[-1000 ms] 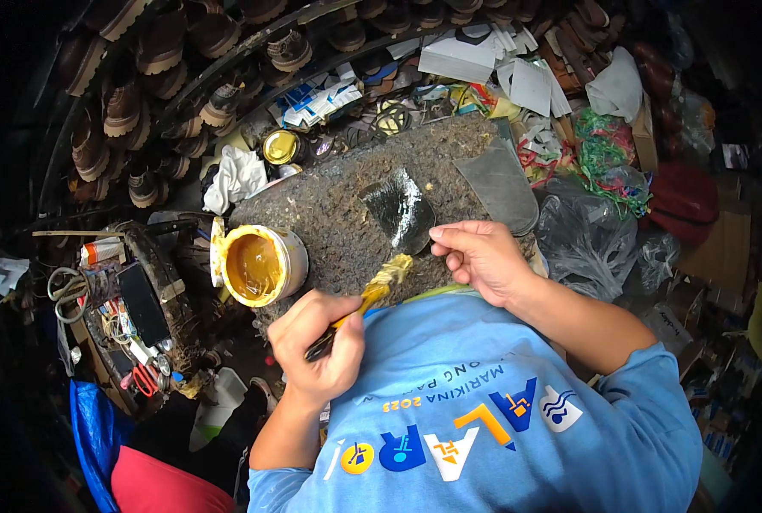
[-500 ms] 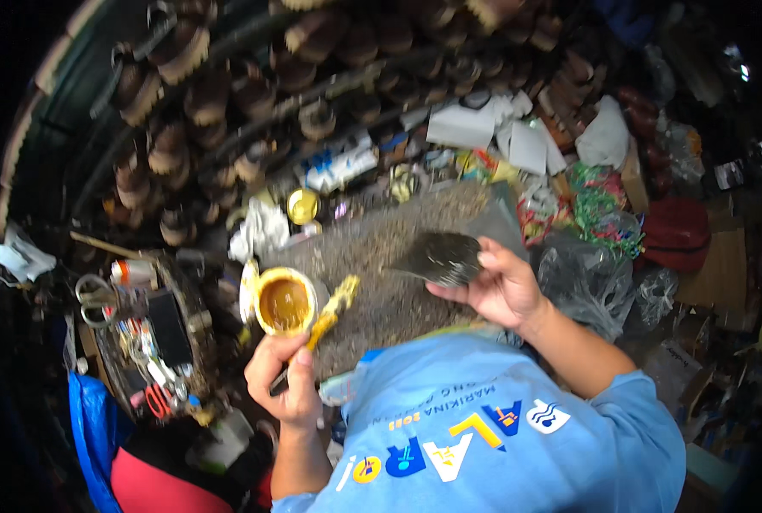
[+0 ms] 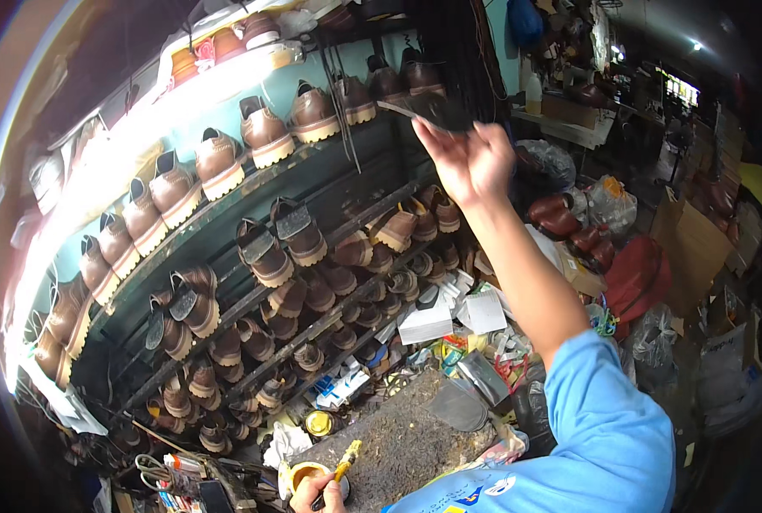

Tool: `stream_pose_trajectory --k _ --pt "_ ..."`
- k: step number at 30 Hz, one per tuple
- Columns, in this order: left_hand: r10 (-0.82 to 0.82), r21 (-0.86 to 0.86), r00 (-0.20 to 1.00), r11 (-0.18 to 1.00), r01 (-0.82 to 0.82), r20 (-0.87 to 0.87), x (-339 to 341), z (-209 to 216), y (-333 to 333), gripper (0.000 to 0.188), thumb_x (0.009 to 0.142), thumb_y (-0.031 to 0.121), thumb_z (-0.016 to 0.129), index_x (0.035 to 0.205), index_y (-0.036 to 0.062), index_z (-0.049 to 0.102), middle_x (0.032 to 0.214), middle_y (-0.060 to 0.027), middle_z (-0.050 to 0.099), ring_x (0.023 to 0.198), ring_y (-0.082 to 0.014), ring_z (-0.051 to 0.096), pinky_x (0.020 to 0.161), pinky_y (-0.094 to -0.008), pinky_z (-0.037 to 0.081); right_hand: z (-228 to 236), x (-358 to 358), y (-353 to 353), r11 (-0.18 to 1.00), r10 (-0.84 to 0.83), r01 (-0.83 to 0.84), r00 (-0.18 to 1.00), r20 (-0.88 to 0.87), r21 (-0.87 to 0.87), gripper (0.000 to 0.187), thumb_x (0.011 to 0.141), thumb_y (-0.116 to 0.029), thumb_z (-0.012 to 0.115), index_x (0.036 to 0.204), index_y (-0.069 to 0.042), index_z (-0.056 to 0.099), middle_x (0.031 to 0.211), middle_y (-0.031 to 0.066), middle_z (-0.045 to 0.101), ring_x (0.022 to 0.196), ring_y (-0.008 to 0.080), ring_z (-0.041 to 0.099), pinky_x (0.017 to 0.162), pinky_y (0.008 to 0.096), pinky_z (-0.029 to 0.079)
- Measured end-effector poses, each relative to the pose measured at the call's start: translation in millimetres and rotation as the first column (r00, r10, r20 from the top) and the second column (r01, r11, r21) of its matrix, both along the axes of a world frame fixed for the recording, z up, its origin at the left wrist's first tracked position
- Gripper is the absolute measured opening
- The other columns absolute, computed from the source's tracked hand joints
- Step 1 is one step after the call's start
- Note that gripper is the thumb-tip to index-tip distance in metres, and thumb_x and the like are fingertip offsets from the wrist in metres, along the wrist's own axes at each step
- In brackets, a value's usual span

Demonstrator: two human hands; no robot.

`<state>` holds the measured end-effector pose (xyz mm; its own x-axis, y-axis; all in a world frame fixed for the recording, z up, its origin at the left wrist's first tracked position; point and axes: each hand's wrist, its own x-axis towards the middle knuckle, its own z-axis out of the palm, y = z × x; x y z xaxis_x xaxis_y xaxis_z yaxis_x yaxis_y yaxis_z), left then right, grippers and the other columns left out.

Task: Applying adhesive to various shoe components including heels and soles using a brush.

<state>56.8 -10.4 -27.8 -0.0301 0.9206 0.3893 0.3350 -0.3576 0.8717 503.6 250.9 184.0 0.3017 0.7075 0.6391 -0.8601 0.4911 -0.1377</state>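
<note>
My right hand (image 3: pixel 473 167) is raised in front of the shoe shelf, fingers closed on a thin, dark flat piece (image 3: pixel 446 113) that looks like an insole. The piece is nearly edge-on and blends into the dark background. Low in the picture, my left hand (image 3: pixel 319 496) grips a brush (image 3: pixel 347 463) whose bristles are coated yellow. Right by those fingers is a white cup of brownish-yellow glue (image 3: pixel 302 475); whether the hand also holds the cup is hidden. A dark grey insole-shaped piece (image 3: pixel 460 406) lies on the worn work surface (image 3: pixel 394 445).
Rows of brown shoes (image 3: pixel 265 132) with pale soles fill the shelves ahead. A yellow tin (image 3: pixel 318 422), crumpled white paper (image 3: pixel 287 445) and white boxes (image 3: pixel 425 323) line the surface's far side. A red bag (image 3: pixel 639 274) and cardboard (image 3: pixel 693 239) stand to the right.
My right hand has risen from the work surface up to the upper shelf with the dark piece. The view has tilted up toward the shelves. My left hand keeps the brush beside the cup.
</note>
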Motion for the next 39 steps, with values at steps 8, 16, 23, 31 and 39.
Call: stream_pose_trajectory --k 8,16,23,31,39 --pt "0.168 -0.081 0.976 0.980 -0.180 -0.138 -13 -2 -4 0.016 0.091 -0.002 0.065 0.102 -0.0033 0.076 0.086 -0.0055 0.073 0.077 -0.0114 0.063 0.072 -0.0267 0.051 103 26 153 0.972 -0.235 0.236 0.962 -0.138 -0.011 0.035 0.082 -0.017 0.055 0.104 0.009 0.059 0.106 0.0257 0.066 0.101 0.0460 0.068 0.103 0.0614 0.054" --pt "0.271 -0.196 0.954 0.936 -0.293 -0.129 -14 6 3 0.014 0.093 -0.002 0.066 0.103 -0.0058 0.076 0.087 -0.0074 0.074 0.077 -0.0116 0.064 0.071 -0.0257 0.051 113 35 229 0.923 -0.361 0.315 0.909 -0.209 -0.221 0.034 0.086 -0.017 0.059 0.114 0.003 0.055 0.112 0.0128 0.057 0.105 0.0358 0.062 0.095 0.0563 0.056" --pt "0.270 -0.199 0.946 0.932 -0.304 -0.180 -14 13 15 0.013 0.094 -0.003 0.067 0.102 -0.0053 0.076 0.087 -0.0086 0.074 0.075 -0.0121 0.064 0.067 -0.0253 0.050 96 31 243 0.846 -0.458 0.375 0.875 -0.156 -0.379 0.028 0.094 -0.012 0.059 0.118 0.000 0.054 0.114 0.0164 0.059 0.101 0.0337 0.064 0.086 0.0532 0.063" --pt "0.247 -0.141 0.942 0.949 -0.283 -0.227 -24 -5 15 0.012 0.093 -0.001 0.070 0.102 -0.0039 0.077 0.086 -0.0074 0.074 0.074 -0.0113 0.064 0.066 -0.0249 0.050 110 17 226 0.615 -0.654 0.499 0.756 -0.041 -0.610 0.025 0.104 -0.015 0.059 0.120 0.005 0.062 0.121 0.0206 0.061 0.103 0.0336 0.066 0.085 0.0441 0.068" --pt "0.253 -0.052 0.959 0.964 -0.262 -0.127 -19 6 22 0.019 0.097 0.006 0.065 0.106 -0.0087 0.072 0.095 -0.0132 0.075 0.078 -0.0156 0.069 0.067 -0.0294 0.058 87 9 186 0.684 -0.571 0.383 0.811 -0.128 -0.621 0.032 0.105 -0.021 0.055 0.111 0.010 0.061 0.120 0.0245 0.063 0.090 0.0382 0.071 0.090 0.0538 0.063"
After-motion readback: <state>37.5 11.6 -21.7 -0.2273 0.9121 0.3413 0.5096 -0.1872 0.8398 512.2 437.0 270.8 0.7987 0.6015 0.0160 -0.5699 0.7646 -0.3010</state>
